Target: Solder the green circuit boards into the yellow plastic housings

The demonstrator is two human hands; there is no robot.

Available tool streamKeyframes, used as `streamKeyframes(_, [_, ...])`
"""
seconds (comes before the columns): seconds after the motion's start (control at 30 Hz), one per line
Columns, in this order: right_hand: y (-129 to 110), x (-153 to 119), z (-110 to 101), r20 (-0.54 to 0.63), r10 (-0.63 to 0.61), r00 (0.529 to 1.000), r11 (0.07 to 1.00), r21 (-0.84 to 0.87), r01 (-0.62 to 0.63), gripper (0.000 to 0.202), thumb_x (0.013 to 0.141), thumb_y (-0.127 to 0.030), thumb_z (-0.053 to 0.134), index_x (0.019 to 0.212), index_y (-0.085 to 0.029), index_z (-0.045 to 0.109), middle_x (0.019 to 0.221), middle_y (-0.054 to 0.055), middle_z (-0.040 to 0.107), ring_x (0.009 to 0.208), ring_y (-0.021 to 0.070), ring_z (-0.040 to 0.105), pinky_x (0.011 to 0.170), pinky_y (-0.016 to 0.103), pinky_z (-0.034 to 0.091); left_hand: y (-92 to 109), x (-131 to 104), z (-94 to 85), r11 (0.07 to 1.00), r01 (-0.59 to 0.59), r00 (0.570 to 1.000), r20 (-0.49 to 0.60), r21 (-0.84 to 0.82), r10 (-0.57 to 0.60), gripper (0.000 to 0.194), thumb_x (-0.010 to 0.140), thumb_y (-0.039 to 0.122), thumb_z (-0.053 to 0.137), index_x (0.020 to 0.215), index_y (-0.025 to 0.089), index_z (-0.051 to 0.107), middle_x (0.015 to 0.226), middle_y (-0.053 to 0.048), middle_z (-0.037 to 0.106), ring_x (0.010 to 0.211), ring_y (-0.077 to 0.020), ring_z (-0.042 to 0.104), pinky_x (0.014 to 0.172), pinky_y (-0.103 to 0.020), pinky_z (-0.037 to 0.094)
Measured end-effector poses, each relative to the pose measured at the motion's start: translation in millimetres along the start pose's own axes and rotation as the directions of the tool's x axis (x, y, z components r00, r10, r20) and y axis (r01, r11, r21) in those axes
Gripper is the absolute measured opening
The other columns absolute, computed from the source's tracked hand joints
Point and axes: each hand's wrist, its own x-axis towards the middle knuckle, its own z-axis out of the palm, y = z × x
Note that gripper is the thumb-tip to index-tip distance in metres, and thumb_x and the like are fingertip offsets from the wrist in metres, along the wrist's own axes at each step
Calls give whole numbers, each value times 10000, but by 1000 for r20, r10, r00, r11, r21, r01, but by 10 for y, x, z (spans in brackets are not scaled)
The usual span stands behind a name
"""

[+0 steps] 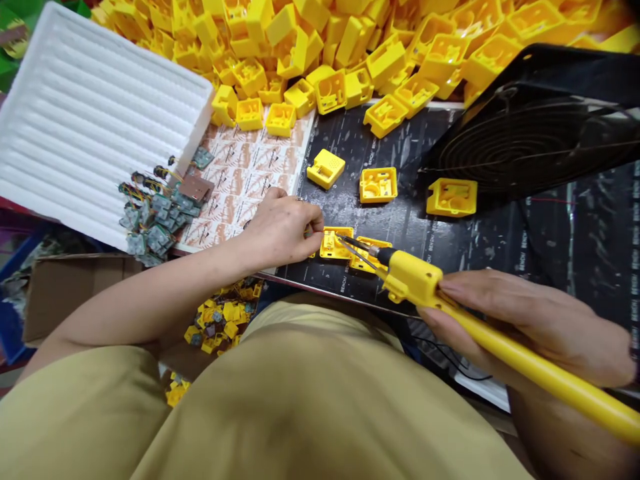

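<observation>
My right hand grips a yellow soldering iron, with its dark tip pointing left. The tip is over a small open yellow plastic case, whose inside faces up; whether they touch I cannot tell. A second open yellow case lies against its right side, partly behind the iron. At the left edge of the first case, my left hand is closed in a pinch. What its fingertips hold is hidden. Farther back lie a yellow case with speaker holes, an open case and another open case.
A large heap of yellow cases fills the bench's back. At left, circuit boards with wires lie by a white foam tray. A black fan stands at right. Below the bench edge is a box near yellow pieces.
</observation>
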Motion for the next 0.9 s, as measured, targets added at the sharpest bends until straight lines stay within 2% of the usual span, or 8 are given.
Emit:
streamKeyframes(0.1, [20, 33, 25, 34, -123, 992, 992, 16, 122, 159, 816, -184, 715, 932, -214, 610, 759, -3, 675, 646, 108, 651, 565, 179, 556, 24, 38, -13, 1000, -15, 1000, 12, 24, 15, 188, 748, 281, 525, 736, 184, 686, 682, -19, 702, 711, -186, 624, 836, -384, 363])
streamKeyframes(0.2, [29, 61, 48, 105, -86, 991, 995, -44, 91, 51, 892, -244, 639, 906, -220, 596, 766, 6, 671, 679, 102, 651, 595, 184, 554, 44, 68, -33, 999, -18, 999, 34, 48, 16, 190, 749, 272, 522, 743, 181, 689, 718, -31, 712, 755, -206, 634, 833, -390, 364])
streamKeyframes(0.37, [12, 152, 19, 185, -198, 963, 977, -41, 208, 127, 857, -206, 689, 905, -177, 575, 791, 28, 669, 730, 80, 644, 696, 178, 554, 77, 102, -83, 995, -33, 995, 97, 92, 24, 189, 749, 253, 507, 735, 182, 682, 736, -36, 711, 768, -217, 620, 844, -408, 360])
streamKeyframes(0.47, [30, 204, -56, 172, -228, 958, 969, -52, 240, 117, 887, -242, 656, 928, -172, 572, 800, 42, 676, 716, 90, 644, 670, 201, 557, 88, 111, -107, 992, -39, 993, 113, 122, 25, 189, 749, 243, 503, 720, 182, 680, 741, -38, 709, 763, -207, 604, 842, -398, 360])
streamKeyframes(0.57, [69, 210, -128, 172, -239, 956, 960, -108, 259, 88, 911, -266, 619, 911, -189, 576, 770, 33, 683, 632, 89, 639, 542, 183, 534, 88, 109, -116, 989, -47, 994, 108, 141, 32, 199, 762, 252, 502, 732, 188, 688, 746, -38, 708, 773, -201, 591, 830, -381, 363])
streamKeyframes(0.63, [84, 181, -140, 165, -208, 964, 963, -138, 231, 97, 927, -292, 593, 892, -201, 582, 750, 26, 682, 599, 89, 634, 492, 179, 515, 86, 106, -122, 987, -58, 993, 108, 150, 42, 204, 769, 253, 499, 737, 190, 690, 759, -43, 710, 786, -205, 588, 827, -380, 364])
streamKeyframes(0.77, [63, 95, -82, 133, -69, 989, 994, -76, 80, 184, 967, -332, 521, 863, -204, 603, 767, 35, 676, 671, 87, 643, 604, 186, 540, 88, 103, -145, 985, -65, 988, 146, 159, 41, 208, 780, 251, 489, 720, 187, 677, 775, -54, 711, 800, -222, 589, 844, -407, 358])
streamKeyframes(0.9, [31, 102, -6, 119, -101, 988, 993, -55, 108, 174, 940, -321, 579, 840, -182, 608, 756, 38, 672, 662, 65, 622, 616, 153, 521, 79, 89, -151, 987, -68, 989, 140, 146, 47, 200, 778, 259, 492, 713, 192, 669, 763, -44, 708, 790, -220, 590, 865, -418, 356])
